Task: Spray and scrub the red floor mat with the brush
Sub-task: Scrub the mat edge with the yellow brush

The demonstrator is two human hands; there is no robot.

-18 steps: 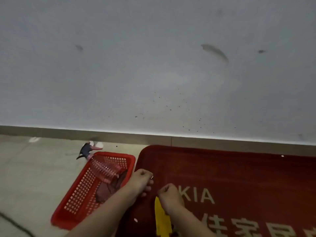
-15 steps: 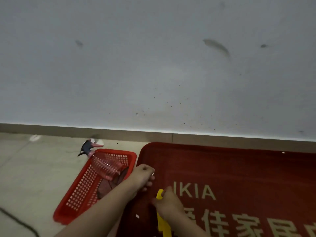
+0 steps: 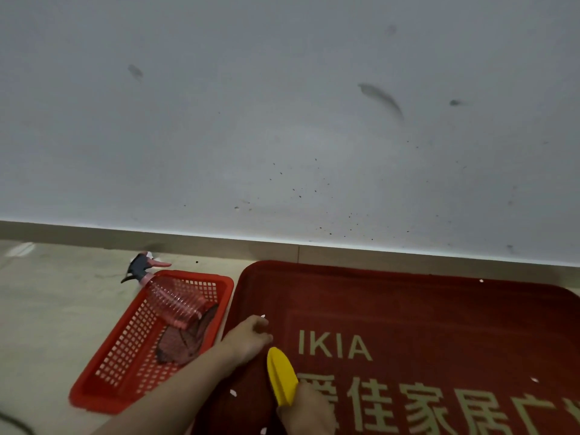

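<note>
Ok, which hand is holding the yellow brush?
The right hand, lowest in view, grips the yellow brush. The left hand rests on the red mat beside the red basket, without it.

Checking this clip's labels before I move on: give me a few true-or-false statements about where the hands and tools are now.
1. The right hand grips the yellow brush. True.
2. The left hand holds the spray bottle. False: the bottle lies in the red basket.
3. The red basket stands on the red mat. False: it stands on the floor, beside the mat's left edge.
4. The left hand rests on the red mat. True.
</note>
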